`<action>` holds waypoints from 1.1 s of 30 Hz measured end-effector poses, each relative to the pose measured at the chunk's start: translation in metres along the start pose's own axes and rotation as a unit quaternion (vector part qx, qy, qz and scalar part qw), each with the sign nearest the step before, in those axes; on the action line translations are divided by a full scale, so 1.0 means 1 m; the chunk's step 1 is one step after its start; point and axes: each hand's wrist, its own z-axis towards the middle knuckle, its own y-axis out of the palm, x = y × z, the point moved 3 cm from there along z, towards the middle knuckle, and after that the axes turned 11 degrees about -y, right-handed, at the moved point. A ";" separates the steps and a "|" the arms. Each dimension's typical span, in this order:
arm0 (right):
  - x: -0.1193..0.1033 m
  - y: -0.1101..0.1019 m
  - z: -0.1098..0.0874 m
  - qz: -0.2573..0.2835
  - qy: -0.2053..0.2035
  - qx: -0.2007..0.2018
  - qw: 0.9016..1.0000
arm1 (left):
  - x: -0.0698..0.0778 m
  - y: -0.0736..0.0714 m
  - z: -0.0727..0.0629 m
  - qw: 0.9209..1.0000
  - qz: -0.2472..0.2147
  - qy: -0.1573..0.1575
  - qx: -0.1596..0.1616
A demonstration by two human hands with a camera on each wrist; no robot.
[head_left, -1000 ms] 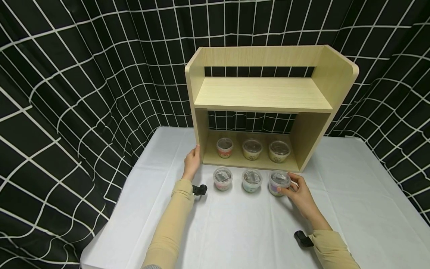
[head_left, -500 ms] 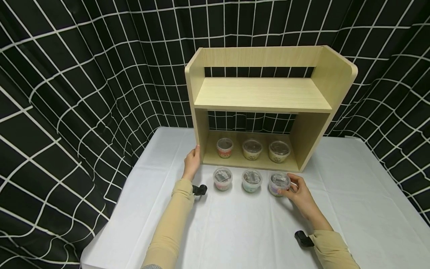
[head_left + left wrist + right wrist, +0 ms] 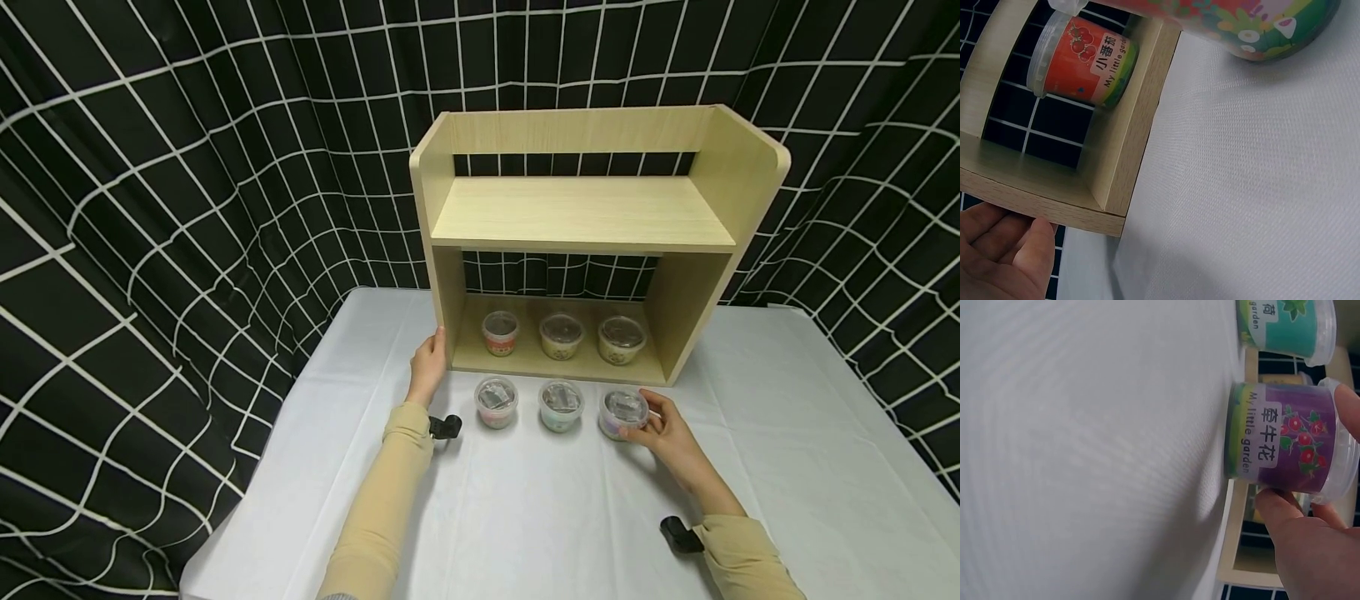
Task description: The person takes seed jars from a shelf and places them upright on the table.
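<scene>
My right hand (image 3: 667, 429) holds a lidded plastic cup with a purple label (image 3: 622, 414), thumb on one side and fingers on the other. In the right wrist view the purple cup (image 3: 1282, 437) stands upright on the white cloth, its label reading "My little garden". Left of it are a teal-labelled cup (image 3: 561, 406) and a red-labelled cup (image 3: 496, 402) in one row. My left hand (image 3: 428, 367) touches the outer left side of the wooden shelf (image 3: 585, 208). In the left wrist view the left hand's thumb and fingers (image 3: 1034, 250) lie against that panel.
Inside the lower compartment stand a cup with a red tomato label (image 3: 500, 333) and two yellowish cups, one in the middle (image 3: 561, 336) and one at the right (image 3: 622, 340). A white cloth covers the table (image 3: 540, 517). Black gridded curtains (image 3: 225, 167) hang around it.
The purple cup and my right hand have shifted very slightly toward me. The head view has tilted a little. My left hand stays at the shelf's side.
</scene>
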 end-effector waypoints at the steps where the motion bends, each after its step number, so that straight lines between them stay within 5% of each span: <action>1: -0.001 0.000 0.000 -0.003 0.002 -0.005 1.000 | 0.000 0.000 0.000 1.000 0.002 -0.001 -0.001; 12: -0.007 -0.005 -0.001 -0.013 0.036 -0.022 0.999 | -0.001 0.000 0.000 1.000 0.005 0.002 0.005; 20: -0.028 -0.024 0.004 -0.072 0.008 -0.037 0.997 | 0.000 0.000 0.000 1.000 0.003 -0.003 -0.001; 33: -0.061 -0.039 0.029 -0.086 -0.009 -0.035 0.996 | -0.001 -0.002 0.002 1.000 -0.001 -0.007 0.003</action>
